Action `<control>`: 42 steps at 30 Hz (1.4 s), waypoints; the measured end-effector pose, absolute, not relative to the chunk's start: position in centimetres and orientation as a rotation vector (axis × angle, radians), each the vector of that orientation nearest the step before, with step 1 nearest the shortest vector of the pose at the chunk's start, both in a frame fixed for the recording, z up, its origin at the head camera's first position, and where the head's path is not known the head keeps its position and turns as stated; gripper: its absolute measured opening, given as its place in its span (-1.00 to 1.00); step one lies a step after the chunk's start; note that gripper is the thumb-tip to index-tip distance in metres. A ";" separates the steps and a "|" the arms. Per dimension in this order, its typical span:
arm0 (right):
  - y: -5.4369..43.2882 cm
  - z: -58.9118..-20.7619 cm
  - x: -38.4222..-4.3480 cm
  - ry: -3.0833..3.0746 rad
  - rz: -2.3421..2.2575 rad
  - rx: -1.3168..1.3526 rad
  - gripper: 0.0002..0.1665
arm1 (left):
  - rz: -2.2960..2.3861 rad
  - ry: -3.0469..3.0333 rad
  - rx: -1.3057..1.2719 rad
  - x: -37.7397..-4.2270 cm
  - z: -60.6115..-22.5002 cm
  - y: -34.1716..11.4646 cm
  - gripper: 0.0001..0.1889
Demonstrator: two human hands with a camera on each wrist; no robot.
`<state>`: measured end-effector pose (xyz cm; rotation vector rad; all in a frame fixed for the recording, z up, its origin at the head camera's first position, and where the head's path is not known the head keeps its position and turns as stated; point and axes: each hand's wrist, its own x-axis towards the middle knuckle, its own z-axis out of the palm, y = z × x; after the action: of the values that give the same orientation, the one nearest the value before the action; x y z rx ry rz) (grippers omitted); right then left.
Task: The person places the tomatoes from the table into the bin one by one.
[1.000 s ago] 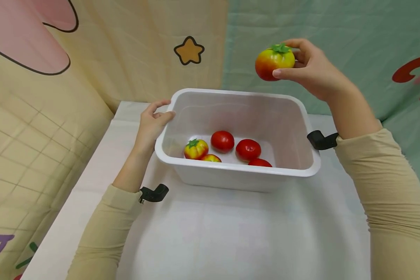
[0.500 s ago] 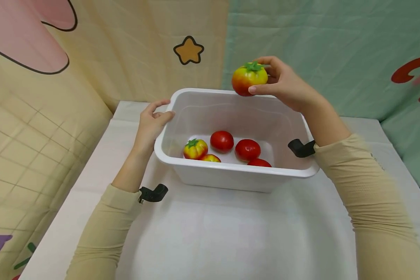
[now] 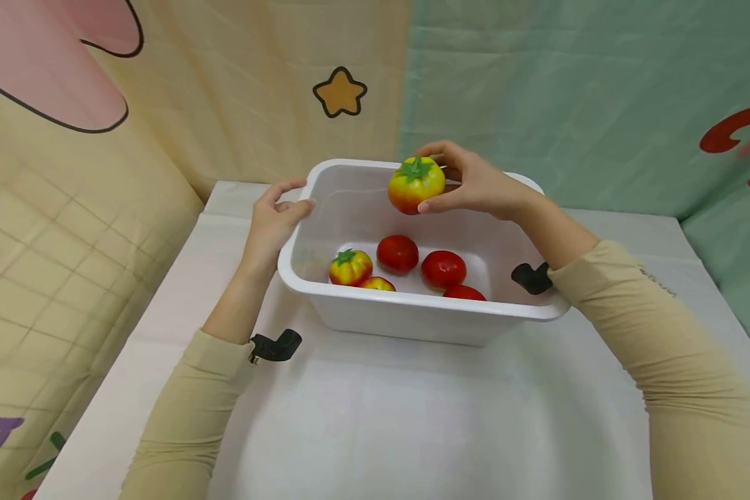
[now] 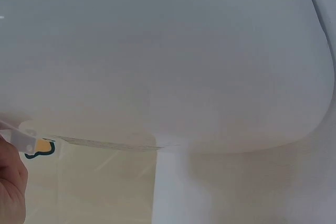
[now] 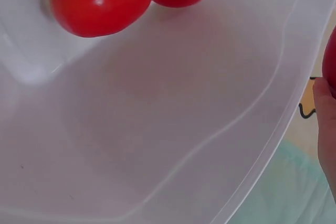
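Observation:
My right hand [image 3: 469, 182] grips a yellow-and-red tomato [image 3: 415, 184] with a green leafy top, its thumb at the near side, over the back part of a white plastic bin [image 3: 412, 297]. With the thumb over the edge, my left hand [image 3: 275, 219] holds the bin's left rim. Inside the bin lie red tomatoes [image 3: 397, 254] and, at the left, yellow-and-red ones [image 3: 351, 267], one partly hidden by the front wall. The right wrist view shows red tomatoes [image 5: 102, 1] on the bin floor and a sliver of the right hand [image 5: 326, 129]. In the left wrist view, the bin's outer wall [image 4: 168, 66] fills most of the picture.
The bin stands on a table with a white cover [image 3: 375, 417]. Behind it hangs a printed cloth [image 3: 275, 83] with a star, and another cloth side [image 3: 56, 264] runs along the left. Black wrist mounts [image 3: 276, 345] stick out from both sleeves.
My right hand has carried the held tomato left and down, from above the bin's back right to just over its back rim. The left hand stays on the rim.

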<state>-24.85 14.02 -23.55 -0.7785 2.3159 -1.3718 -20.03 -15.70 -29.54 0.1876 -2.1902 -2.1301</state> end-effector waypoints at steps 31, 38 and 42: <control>15.2 -21.8 -24.0 2.493 -1.229 -0.856 -0.24 | -2.170 -2.209 0.148 -20.3 -29.4 -15.6 -0.58; 17.9 -18.2 -22.2 2.630 -1.295 -0.869 -0.28 | -2.060 -2.353 0.006 -20.1 -29.3 -17.1 -0.53; 21.2 -17.2 -21.1 2.764 -1.216 -0.784 -0.27 | -1.855 -2.418 -0.069 -19.9 -29.2 -18.7 -0.52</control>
<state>-21.11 21.22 -17.19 -0.7845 2.7645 -1.2159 -19.93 -18.66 -29.18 -0.0685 -2.4177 -1.8551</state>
